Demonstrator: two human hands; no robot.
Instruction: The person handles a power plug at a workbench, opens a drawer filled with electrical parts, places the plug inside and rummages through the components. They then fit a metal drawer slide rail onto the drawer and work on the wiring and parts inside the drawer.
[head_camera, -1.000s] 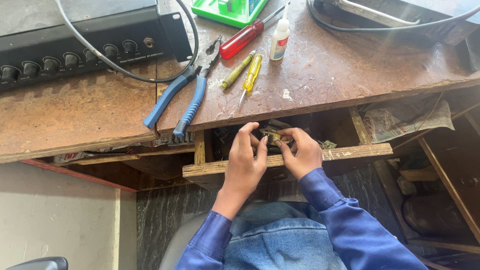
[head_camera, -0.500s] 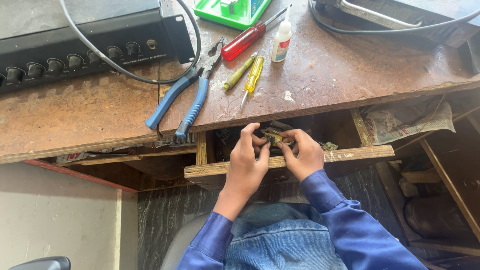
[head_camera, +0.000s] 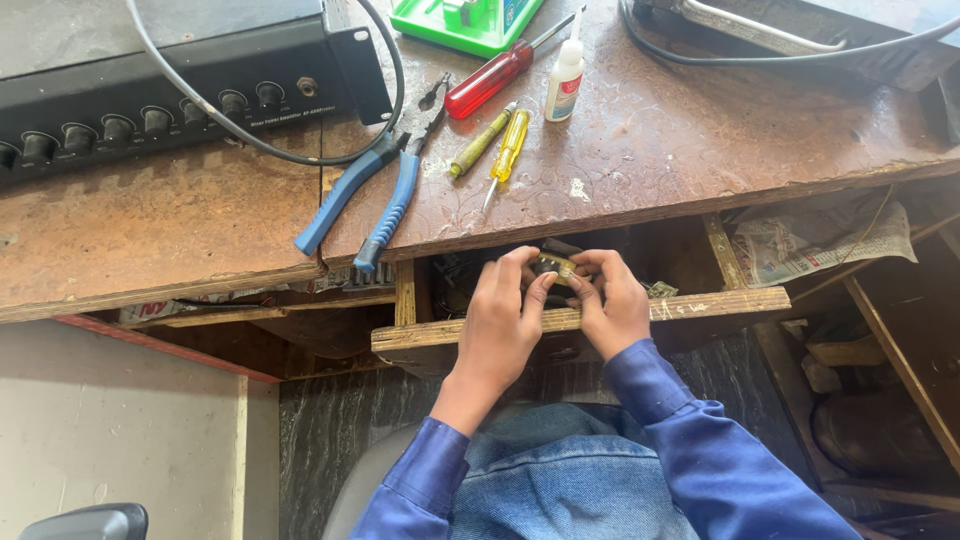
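over the open drawer (head_camera: 700, 305) under the desk (head_camera: 650, 150), your left hand (head_camera: 500, 325) and right hand (head_camera: 615, 305) pinch together on a small yellowish part (head_camera: 553, 265), likely light, stiff and easily dropped, so hold it by its ends.

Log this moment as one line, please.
left hand + right hand: both hold small yellowish part | place: over open wooden drawer, below worn brown desk | blue-handled pliers: untouched
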